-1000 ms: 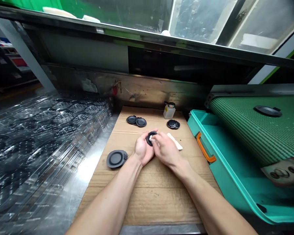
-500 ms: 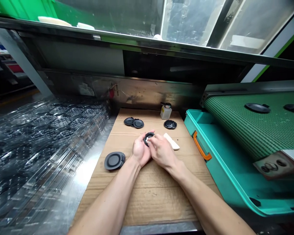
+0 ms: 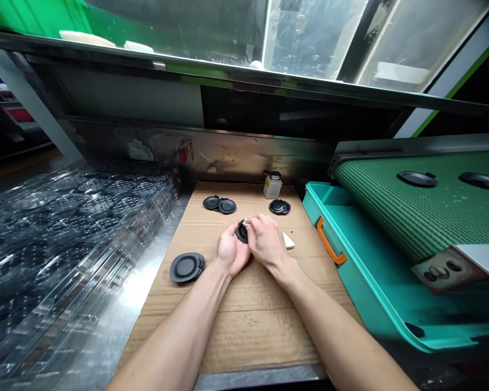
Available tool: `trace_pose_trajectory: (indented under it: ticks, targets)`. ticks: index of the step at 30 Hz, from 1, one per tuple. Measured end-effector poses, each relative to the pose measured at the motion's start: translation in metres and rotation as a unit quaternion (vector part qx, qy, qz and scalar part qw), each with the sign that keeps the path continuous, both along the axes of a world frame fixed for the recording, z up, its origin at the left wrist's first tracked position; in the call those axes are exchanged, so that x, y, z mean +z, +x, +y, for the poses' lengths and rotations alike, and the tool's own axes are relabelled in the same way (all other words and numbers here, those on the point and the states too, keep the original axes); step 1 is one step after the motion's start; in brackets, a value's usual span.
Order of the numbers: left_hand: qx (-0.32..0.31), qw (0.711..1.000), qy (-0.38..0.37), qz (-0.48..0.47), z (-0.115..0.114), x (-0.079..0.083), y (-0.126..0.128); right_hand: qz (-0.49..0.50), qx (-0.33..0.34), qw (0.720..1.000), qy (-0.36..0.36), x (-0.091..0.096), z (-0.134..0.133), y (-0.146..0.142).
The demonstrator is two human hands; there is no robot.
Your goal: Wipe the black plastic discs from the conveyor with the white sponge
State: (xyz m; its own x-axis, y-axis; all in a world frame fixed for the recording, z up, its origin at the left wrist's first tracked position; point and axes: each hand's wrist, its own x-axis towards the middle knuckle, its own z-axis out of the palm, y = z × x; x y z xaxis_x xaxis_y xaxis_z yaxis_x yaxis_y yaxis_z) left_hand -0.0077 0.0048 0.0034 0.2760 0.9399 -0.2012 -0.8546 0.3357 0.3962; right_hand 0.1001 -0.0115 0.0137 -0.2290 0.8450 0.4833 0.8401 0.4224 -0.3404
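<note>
My left hand [image 3: 231,248] is wrapped round a small round black plastic part [image 3: 241,232], held above the cardboard. With fingers pinched together, my right hand [image 3: 265,239] presses a small white wad, perhaps cloth or tissue [image 3: 246,221], against the part's upper edge. A white pad [image 3: 288,241] lies just right of my right hand, partly covered by it. To the left of my left forearm rest stacked black round parts [image 3: 187,267]. Farther back sit two overlapping black discs [image 3: 220,204] and another small black pile [image 3: 279,207]. A translucent bottle with a dark top [image 3: 273,185] stands behind them.
Cardboard [image 3: 261,336] covers the bench. On the left are clear plastic trays [image 3: 65,244] of dark parts. At right, a teal bin [image 3: 375,293] with an orange handle [image 3: 330,242] sits beside a green conveyor belt [image 3: 452,212] carrying black discs [image 3: 418,178]. A metal ledge crosses the back.
My right hand has shifted the white wad from the middle of the black part to its upper edge. The whole view has moved slightly.
</note>
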Motion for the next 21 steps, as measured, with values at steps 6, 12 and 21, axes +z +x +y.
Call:
trace_pose_trajectory:
  ticks: [6,12,21]
  targets:
    - [-0.007,1.000,-0.004,0.015,0.000,0.001,0.001,0.050,0.055,0.997,-0.021,-0.002,0.001,0.001]
    - [-0.033,0.999,-0.007,0.033,-0.001,0.001,0.002,0.063,0.045,0.997,-0.014,-0.001,-0.007,-0.013]
    - [-0.031,0.999,0.018,-0.002,-0.008,-0.001,0.004,0.046,-0.006,0.999,0.002,0.000,-0.005,-0.012]
